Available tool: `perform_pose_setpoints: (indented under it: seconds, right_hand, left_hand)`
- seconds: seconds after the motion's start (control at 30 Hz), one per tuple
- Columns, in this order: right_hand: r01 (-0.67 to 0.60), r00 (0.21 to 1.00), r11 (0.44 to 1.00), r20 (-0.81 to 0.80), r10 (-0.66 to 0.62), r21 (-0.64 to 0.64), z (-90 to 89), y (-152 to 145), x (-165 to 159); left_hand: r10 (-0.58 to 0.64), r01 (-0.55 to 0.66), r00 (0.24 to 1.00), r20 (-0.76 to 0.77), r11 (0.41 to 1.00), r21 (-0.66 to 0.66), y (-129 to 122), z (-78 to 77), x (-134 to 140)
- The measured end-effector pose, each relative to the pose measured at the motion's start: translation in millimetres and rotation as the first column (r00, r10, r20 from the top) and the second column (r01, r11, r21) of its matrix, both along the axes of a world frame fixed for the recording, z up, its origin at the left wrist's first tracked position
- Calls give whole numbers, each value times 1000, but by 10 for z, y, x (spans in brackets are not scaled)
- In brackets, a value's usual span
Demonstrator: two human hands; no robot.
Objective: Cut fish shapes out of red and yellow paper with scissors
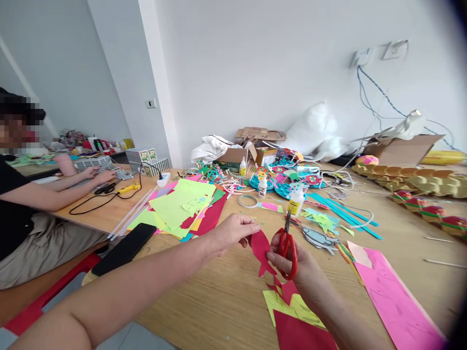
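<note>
A red paper fish cutout (pixel 260 248) is pinched at its upper end between the thumb and fingers of my left hand (pixel 237 231). My right hand (pixel 292 257) grips red-handled scissors (pixel 288 250), blades pointing up and away, while its thumb touches the fish near the tail. Below the hands lie red paper scraps (pixel 286 290), a yellow-green sheet (pixel 270 304) with drawn lines and a larger red sheet (pixel 299 333). To the right rests a grey-blue paper fish (pixel 321 240). A white glue bottle (pixel 296 201) with a yellow label stands just beyond the scissors.
Coloured paper sheets (pixel 178 204) and a black phone (pixel 126 248) lie to the left. Pink paper (pixel 394 291), blue strips (pixel 343 214) and egg-carton trays (pixel 401 182) are on the right. Boxes (pixel 233 160) line the wall. A person (pixel 22 194) sits at far left, hands on grey pieces.
</note>
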State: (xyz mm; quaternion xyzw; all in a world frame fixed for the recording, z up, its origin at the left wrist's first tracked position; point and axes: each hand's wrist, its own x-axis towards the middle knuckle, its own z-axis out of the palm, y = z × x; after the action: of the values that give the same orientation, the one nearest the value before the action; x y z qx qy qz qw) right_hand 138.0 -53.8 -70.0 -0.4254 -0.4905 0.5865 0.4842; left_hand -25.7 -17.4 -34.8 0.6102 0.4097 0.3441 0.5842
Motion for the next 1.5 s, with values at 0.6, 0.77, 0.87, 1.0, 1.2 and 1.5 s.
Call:
perform_pose_setpoints:
  seconds: [0.6, 0.77, 0.87, 1.0, 1.2, 1.5]
  right_hand:
    - [98, 995, 995, 9, -98, 26, -38, 39, -1]
    - [101, 994, 995, 28, -102, 25, -40, 35, -4]
    - [85, 995, 995, 50, -87, 43, -69, 40, 2]
    - [73, 992, 994, 94, -80, 77, -129, 68, 7]
    - [12, 976, 995, 214, -32, 98, -176, 124, 40]
    - [-22, 965, 992, 261, -12, 127, -199, 147, 18]
  left_hand:
    - [53, -52, 997, 48, 998, -25, 5, -71, 56]
    - [80, -79, 995, 62, 997, -25, 33, -61, -27]
    - [84, -85, 996, 38, 996, 4, 53, -73, -66]
    - [128, -119, 987, -99, 988, 94, 157, -27, -198]
    - [288, -222, 891, -351, 951, 216, 581, 125, -819]
    - [412, -287, 553, -724, 910, 299, 1029, -169, -1541]
